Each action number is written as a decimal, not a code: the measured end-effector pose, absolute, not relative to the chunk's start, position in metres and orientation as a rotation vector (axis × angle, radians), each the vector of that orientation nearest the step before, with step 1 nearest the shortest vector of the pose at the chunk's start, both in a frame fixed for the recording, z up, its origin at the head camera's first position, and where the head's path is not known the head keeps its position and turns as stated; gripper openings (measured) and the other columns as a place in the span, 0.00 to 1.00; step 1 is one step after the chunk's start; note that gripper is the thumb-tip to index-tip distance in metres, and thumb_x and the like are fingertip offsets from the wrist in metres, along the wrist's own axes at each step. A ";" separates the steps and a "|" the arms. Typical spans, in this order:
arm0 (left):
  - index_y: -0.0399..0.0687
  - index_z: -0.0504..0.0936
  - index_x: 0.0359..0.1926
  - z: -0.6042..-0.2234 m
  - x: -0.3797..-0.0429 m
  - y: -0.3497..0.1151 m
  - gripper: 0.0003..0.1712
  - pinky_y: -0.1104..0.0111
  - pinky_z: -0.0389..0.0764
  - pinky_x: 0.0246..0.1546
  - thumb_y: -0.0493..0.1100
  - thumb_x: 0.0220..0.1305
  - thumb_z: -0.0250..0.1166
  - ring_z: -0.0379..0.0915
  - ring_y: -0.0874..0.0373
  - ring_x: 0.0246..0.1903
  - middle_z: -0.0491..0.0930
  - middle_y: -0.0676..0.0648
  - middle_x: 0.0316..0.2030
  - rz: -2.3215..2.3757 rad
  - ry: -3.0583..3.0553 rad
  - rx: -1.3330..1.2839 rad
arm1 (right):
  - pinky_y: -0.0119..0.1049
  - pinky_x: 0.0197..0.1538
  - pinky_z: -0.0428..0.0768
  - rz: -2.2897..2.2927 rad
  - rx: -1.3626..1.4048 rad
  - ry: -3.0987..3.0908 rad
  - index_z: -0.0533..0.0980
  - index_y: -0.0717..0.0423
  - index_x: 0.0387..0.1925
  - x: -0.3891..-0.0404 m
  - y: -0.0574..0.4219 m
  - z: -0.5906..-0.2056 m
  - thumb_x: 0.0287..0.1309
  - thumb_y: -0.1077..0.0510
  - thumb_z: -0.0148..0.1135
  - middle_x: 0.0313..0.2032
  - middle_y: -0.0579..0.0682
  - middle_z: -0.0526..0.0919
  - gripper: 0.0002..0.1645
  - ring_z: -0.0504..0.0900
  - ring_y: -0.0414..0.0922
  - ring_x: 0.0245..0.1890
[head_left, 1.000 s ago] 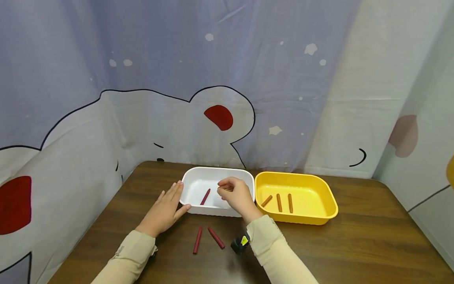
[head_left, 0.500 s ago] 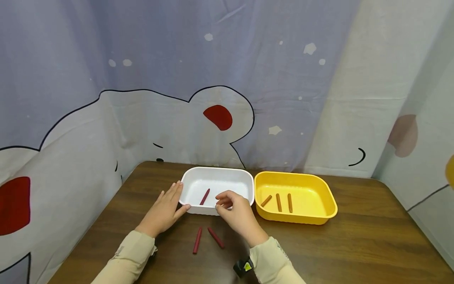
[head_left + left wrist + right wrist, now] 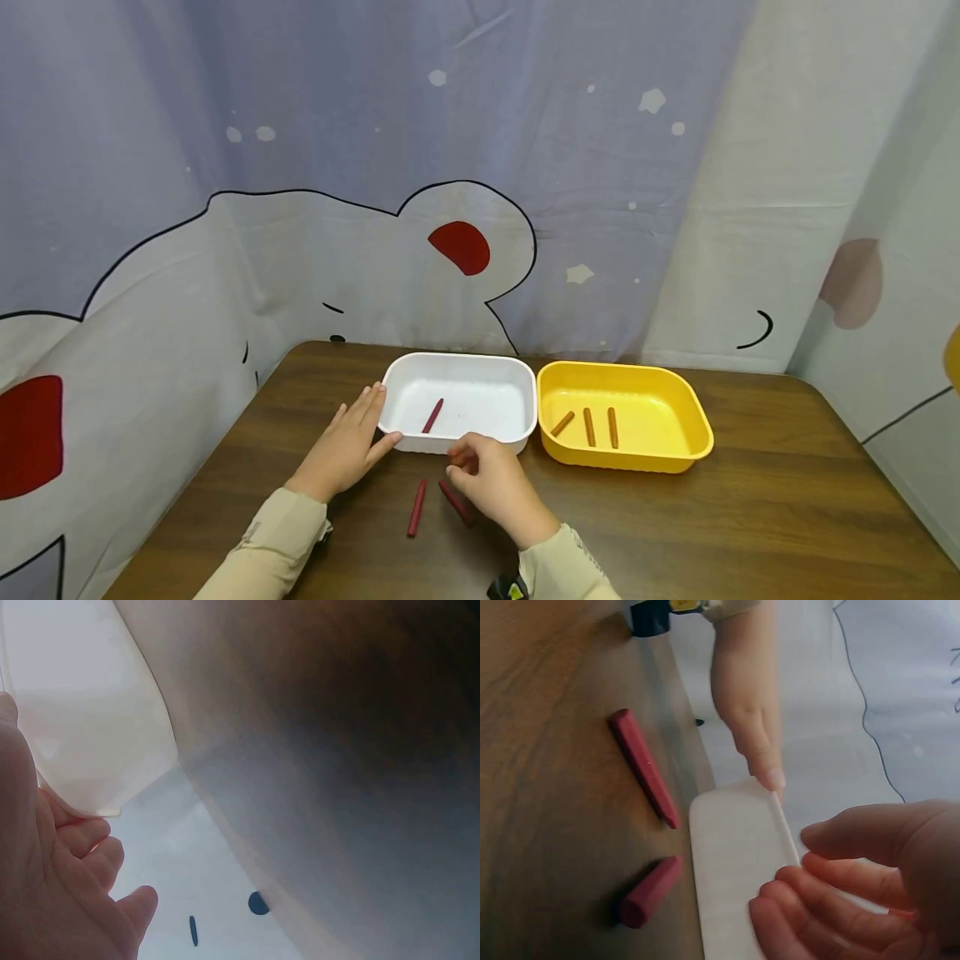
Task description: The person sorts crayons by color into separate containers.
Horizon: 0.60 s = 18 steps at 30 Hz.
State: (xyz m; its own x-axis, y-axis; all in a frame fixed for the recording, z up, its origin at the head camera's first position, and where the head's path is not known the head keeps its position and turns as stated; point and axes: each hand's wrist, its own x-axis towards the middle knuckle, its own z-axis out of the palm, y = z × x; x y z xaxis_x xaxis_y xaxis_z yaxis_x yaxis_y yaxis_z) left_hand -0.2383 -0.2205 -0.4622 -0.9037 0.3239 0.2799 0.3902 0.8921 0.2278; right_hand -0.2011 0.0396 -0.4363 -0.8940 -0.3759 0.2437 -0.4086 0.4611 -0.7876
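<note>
My left hand (image 3: pixel 341 454) rests at the left end of a white plastic tray (image 3: pixel 483 400), fingers straight along its rim and thumb at the near corner. In the left wrist view those fingers touch the tray wall (image 3: pixel 90 735). One dark red crayon (image 3: pixel 432 415) lies inside the tray. Two more, a left crayon (image 3: pixel 417 508) and a right crayon (image 3: pixel 455 502), lie on the table in front. My right hand (image 3: pixel 491 483) hovers just over the right crayon, near the tray's front wall. Its fingers are loosely bent, with nothing between thumb and fingertips in the right wrist view.
A yellow tray (image 3: pixel 660 417) stands against the white one's right side. It holds three brown crayons: one slanted (image 3: pixel 563 423), the others roughly parallel. Behind the brown wooden table (image 3: pixel 780 500) hangs a printed curtain (image 3: pixel 360 108).
My right hand has come back from over the white tray, toward me and down to the table crayons. My left hand and all the crayons have stayed in place.
</note>
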 end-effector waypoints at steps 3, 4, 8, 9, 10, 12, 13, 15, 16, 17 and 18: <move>0.29 0.56 0.76 -0.462 -0.238 -0.220 0.46 0.38 0.58 0.70 0.58 0.74 0.59 0.51 0.37 0.75 0.56 0.33 0.76 -0.412 -2.825 -0.541 | 0.31 0.36 0.80 1.407 0.729 -2.695 0.81 0.64 0.36 -0.200 0.038 -0.441 0.55 0.67 0.70 0.30 0.48 0.84 0.07 0.80 0.38 0.30; 0.29 0.56 0.76 -0.461 -0.238 -0.220 0.46 0.38 0.57 0.70 0.58 0.74 0.59 0.51 0.37 0.75 0.56 0.33 0.76 -0.411 -2.827 -0.541 | 0.31 0.36 0.80 1.392 0.733 -2.706 0.81 0.64 0.35 -0.199 0.038 -0.443 0.55 0.67 0.71 0.29 0.48 0.84 0.07 0.80 0.38 0.29; 0.29 0.56 0.76 -0.460 -0.237 -0.220 0.46 0.38 0.57 0.70 0.58 0.74 0.59 0.51 0.38 0.75 0.56 0.33 0.76 -0.411 -2.831 -0.539 | 0.33 0.34 0.80 1.302 0.729 -2.746 0.81 0.64 0.33 -0.198 0.035 -0.446 0.52 0.66 0.73 0.27 0.48 0.83 0.08 0.79 0.39 0.27; 0.29 0.56 0.76 -0.460 -0.237 -0.220 0.46 0.38 0.57 0.70 0.58 0.74 0.59 0.51 0.38 0.75 0.56 0.33 0.76 -0.413 -2.832 -0.540 | 0.33 0.34 0.80 1.273 0.720 -2.758 0.81 0.63 0.33 -0.198 0.034 -0.447 0.52 0.66 0.74 0.27 0.48 0.83 0.08 0.79 0.39 0.27; 0.29 0.56 0.76 -0.459 -0.237 -0.220 0.46 0.38 0.57 0.70 0.58 0.74 0.59 0.50 0.38 0.75 0.56 0.33 0.76 -0.414 -2.832 -0.540 | 0.34 0.33 0.80 1.253 0.709 -2.771 0.81 0.62 0.32 -0.197 0.034 -0.448 0.51 0.67 0.74 0.26 0.48 0.83 0.08 0.79 0.39 0.27; 0.29 0.56 0.76 -0.459 -0.237 -0.220 0.46 0.38 0.57 0.70 0.58 0.74 0.59 0.50 0.37 0.75 0.56 0.33 0.76 -0.417 -2.832 -0.541 | 0.34 0.33 0.79 1.208 0.688 -2.799 0.81 0.61 0.31 -0.197 0.032 -0.449 0.49 0.67 0.75 0.26 0.48 0.82 0.08 0.78 0.39 0.27; 0.28 0.56 0.76 -0.459 -0.236 -0.220 0.46 0.38 0.57 0.70 0.58 0.74 0.59 0.50 0.37 0.75 0.55 0.33 0.76 -0.417 -2.831 -0.542 | 0.34 0.32 0.78 1.185 0.681 -2.814 0.81 0.61 0.31 -0.196 0.031 -0.449 0.49 0.67 0.75 0.25 0.47 0.81 0.09 0.77 0.39 0.26; 0.28 0.56 0.76 -0.458 -0.236 -0.219 0.46 0.38 0.57 0.70 0.57 0.74 0.59 0.50 0.37 0.75 0.55 0.33 0.76 -0.419 -2.834 -0.543 | 0.33 0.31 0.77 1.149 0.672 -2.838 0.81 0.60 0.29 -0.196 0.028 -0.451 0.47 0.67 0.75 0.24 0.46 0.80 0.09 0.75 0.38 0.25; 0.28 0.56 0.76 -0.458 -0.236 -0.219 0.46 0.38 0.57 0.70 0.57 0.74 0.59 0.50 0.37 0.75 0.55 0.33 0.76 -0.419 -2.835 -0.543 | 0.33 0.30 0.76 1.140 0.668 -2.850 0.81 0.60 0.29 -0.196 0.027 -0.451 0.47 0.67 0.76 0.23 0.45 0.79 0.09 0.74 0.38 0.25; 0.28 0.56 0.76 -0.458 -0.236 -0.219 0.46 0.38 0.57 0.71 0.57 0.74 0.59 0.50 0.37 0.75 0.55 0.33 0.76 -0.419 -2.836 -0.543 | 0.32 0.30 0.76 1.119 0.667 -2.857 0.81 0.59 0.28 -0.196 0.026 -0.452 0.46 0.67 0.76 0.22 0.44 0.78 0.09 0.74 0.38 0.24; 0.28 0.56 0.76 -0.458 -0.236 -0.219 0.46 0.38 0.57 0.71 0.57 0.74 0.59 0.50 0.37 0.75 0.55 0.33 0.76 -0.419 -2.837 -0.543 | 0.32 0.29 0.75 1.105 0.666 -2.866 0.81 0.59 0.28 -0.196 0.025 -0.452 0.45 0.68 0.76 0.22 0.44 0.78 0.09 0.73 0.37 0.23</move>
State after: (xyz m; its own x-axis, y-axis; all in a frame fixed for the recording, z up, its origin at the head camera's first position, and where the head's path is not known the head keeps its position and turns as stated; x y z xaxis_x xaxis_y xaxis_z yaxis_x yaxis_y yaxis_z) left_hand -0.2364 -0.2193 -0.4582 -0.9069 0.3253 0.2679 0.3889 0.8910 0.2343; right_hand -0.1961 0.0251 -0.4520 -0.9101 -0.3871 0.1481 -0.3863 0.6628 -0.6414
